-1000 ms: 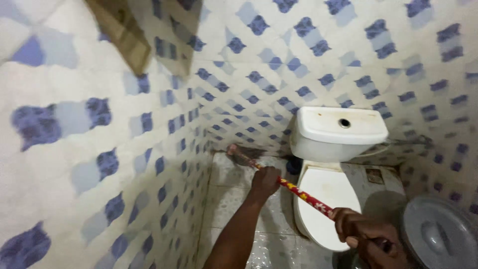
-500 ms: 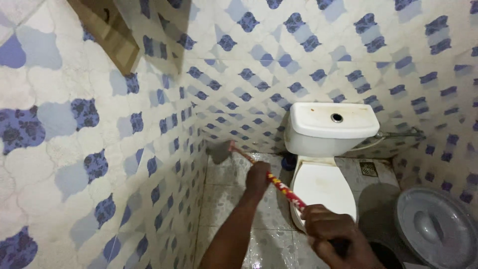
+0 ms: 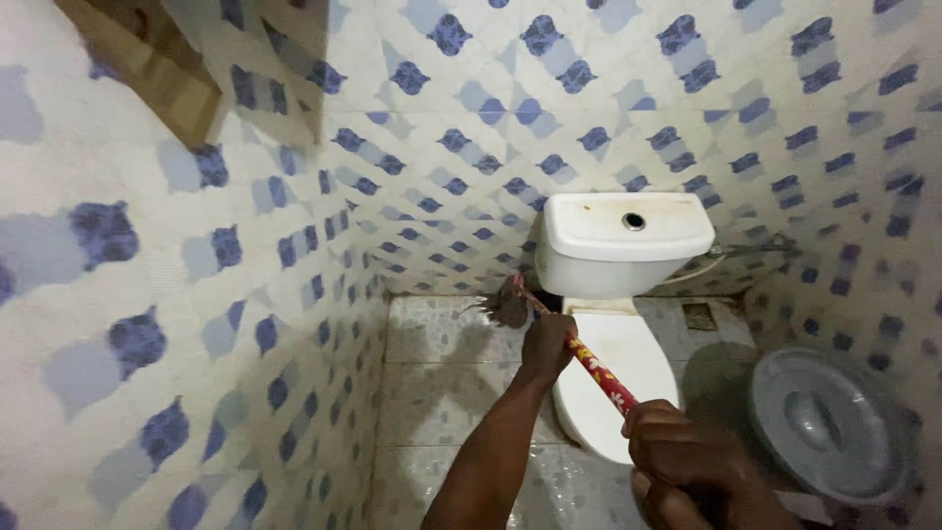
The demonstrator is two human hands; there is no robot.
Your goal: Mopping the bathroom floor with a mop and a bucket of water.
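Your left hand point(image 3: 546, 344) fingers wrapped mid-handle of broom point(image 3: 589, 361), right hand point(image 3: 677, 456) clenched on its near end. Bristle head point(image 3: 508, 306) at floor point(image 3: 451, 393) back edge beside toilet point(image 3: 613, 324). Floor wet; far strip under scrub, near tiles seemingly left.

White wall tiles point(image 3: 608, 108) with blue shapes cover every side of this cramped corner. A wooden frame point(image 3: 147, 69) juts from the left wall up high. A white toilet point(image 3: 613, 368) stands against the back wall, lid down, its cistern point(image 3: 623, 240) stained on top. The speckled floor point(image 3: 442, 383) gleams wet. Right, a grey round lid point(image 3: 829, 422) sits low
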